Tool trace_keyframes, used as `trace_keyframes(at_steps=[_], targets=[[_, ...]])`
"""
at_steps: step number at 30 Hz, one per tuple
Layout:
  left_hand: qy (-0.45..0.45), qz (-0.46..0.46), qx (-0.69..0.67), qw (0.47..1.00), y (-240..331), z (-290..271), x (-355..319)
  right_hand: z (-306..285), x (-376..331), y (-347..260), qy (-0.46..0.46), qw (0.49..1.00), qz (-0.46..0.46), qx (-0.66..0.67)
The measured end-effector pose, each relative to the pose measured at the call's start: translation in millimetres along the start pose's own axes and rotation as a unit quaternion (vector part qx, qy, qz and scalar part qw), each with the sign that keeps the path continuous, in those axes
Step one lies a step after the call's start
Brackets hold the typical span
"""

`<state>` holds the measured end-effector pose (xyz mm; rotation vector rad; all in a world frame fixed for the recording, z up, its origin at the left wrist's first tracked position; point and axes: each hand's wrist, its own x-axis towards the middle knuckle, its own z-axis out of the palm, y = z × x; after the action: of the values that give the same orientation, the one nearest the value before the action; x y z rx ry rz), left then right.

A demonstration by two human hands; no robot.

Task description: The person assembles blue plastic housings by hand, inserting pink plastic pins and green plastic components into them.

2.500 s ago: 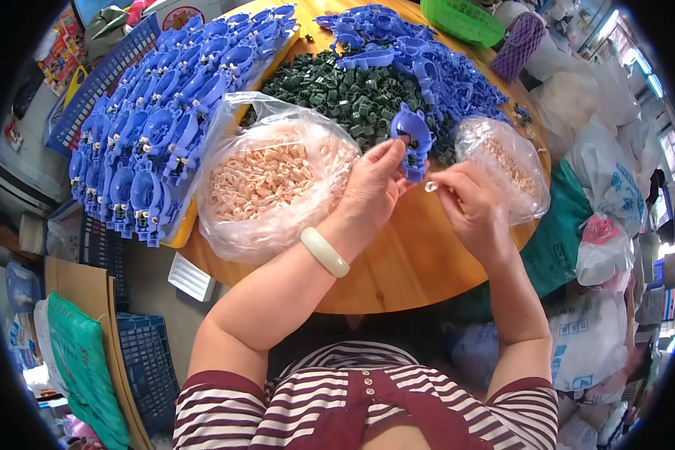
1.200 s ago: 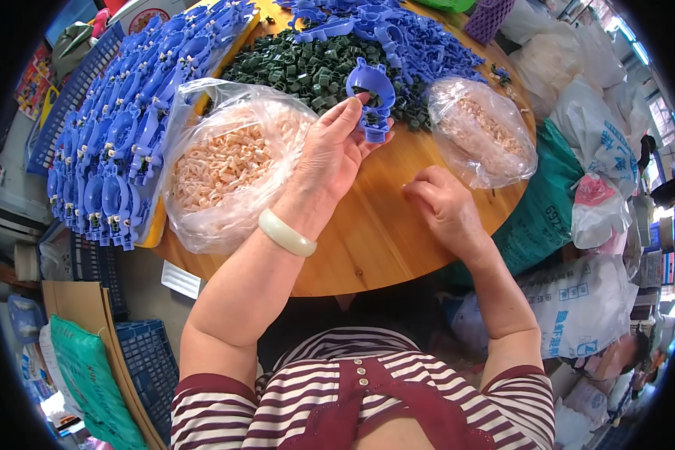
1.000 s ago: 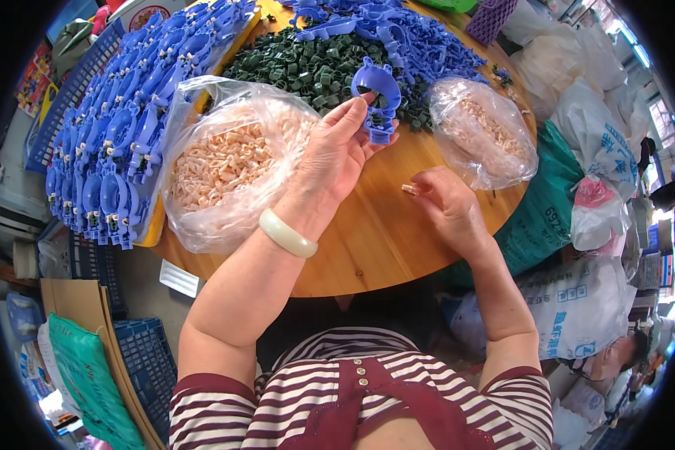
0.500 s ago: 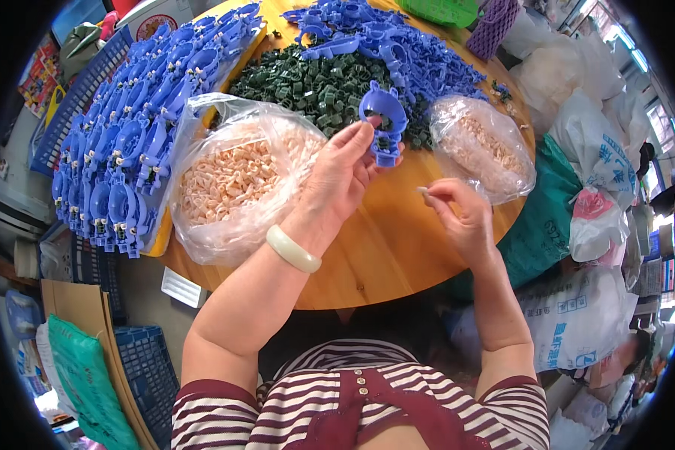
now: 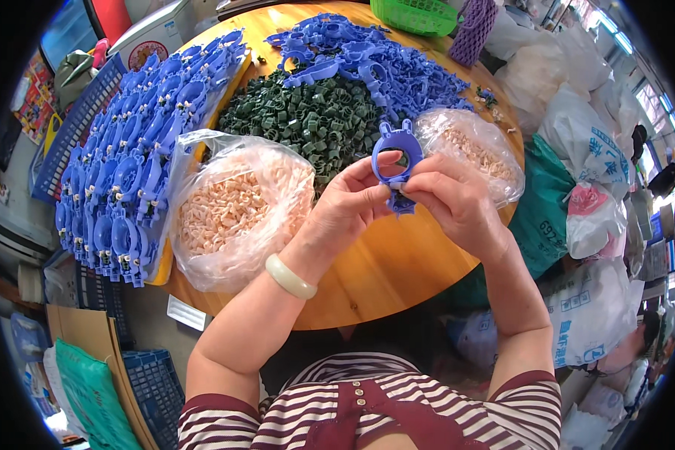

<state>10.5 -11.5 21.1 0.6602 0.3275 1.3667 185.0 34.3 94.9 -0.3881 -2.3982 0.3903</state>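
Note:
My left hand [image 5: 350, 204] and my right hand [image 5: 451, 201] meet over the round wooden table [image 5: 397, 262], both gripping one blue plastic ring-shaped part [image 5: 396, 159] held upright. The left thumb and fingers pinch its left side and lower stem; the right fingers press on its right side. A pale bangle [image 5: 290, 277] circles my left wrist. Just behind the part lies a heap of small dark green plastic pieces [image 5: 307, 120]. Whether a small piece sits between my right fingers is hidden.
A clear bag of pale orange bits [image 5: 236, 206] lies left of my hands, a smaller one [image 5: 472, 150] right. Blue parts stand in rows [image 5: 139, 161] at left; loose blue parts [image 5: 367, 56] pile at the back. A green basket [image 5: 420, 15], sacks [image 5: 577, 142] at right.
My right hand has come up from the table edge to the blue part and now grips it together with my left hand. The part sits slightly lower and nearer to me.

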Motion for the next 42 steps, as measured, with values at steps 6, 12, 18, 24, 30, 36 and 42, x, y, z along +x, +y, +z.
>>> trace_keyframes(at_steps=[6, 12, 18, 24, 30, 36, 42], targets=[[0.008, 0.009, 0.031, 0.999, -0.5, 4.7, -1.8, -9.8, 6.6, -4.6, -0.073, 0.995, -0.045, -0.049], [-0.009, 0.058, 0.091, 0.994, -5.9, -2.7, -1.2, -11.2, 9.7, -7.7, -0.086, 0.992, -0.050, -0.074], [-0.003, 0.048, 0.123, 0.991, -1.9, 3.7, -3.9, -7.7, 8.2, -12.3, -0.076, 0.993, -0.041, -0.085], [-0.012, 0.062, 0.120, 0.991, -1.3, 5.9, -4.9, -4.0, -2.9, -11.9, -0.017, 0.999, 0.048, 0.018], [0.002, 0.073, 0.123, 0.990, 0.9, 8.9, -4.8, 0.6, -11.8, -12.3, 0.037, 0.989, 0.120, 0.075], [0.002, 0.071, 0.130, 0.989, 0.6, 9.5, -4.9, 8.1, -14.2, -12.6, 0.047, 0.985, 0.144, 0.087], [0.008, 0.070, 0.138, 0.988, 1.5, 13.6, -8.3, 14.6, -15.8, -17.3, 0.068, 0.971, 0.195, 0.122]])
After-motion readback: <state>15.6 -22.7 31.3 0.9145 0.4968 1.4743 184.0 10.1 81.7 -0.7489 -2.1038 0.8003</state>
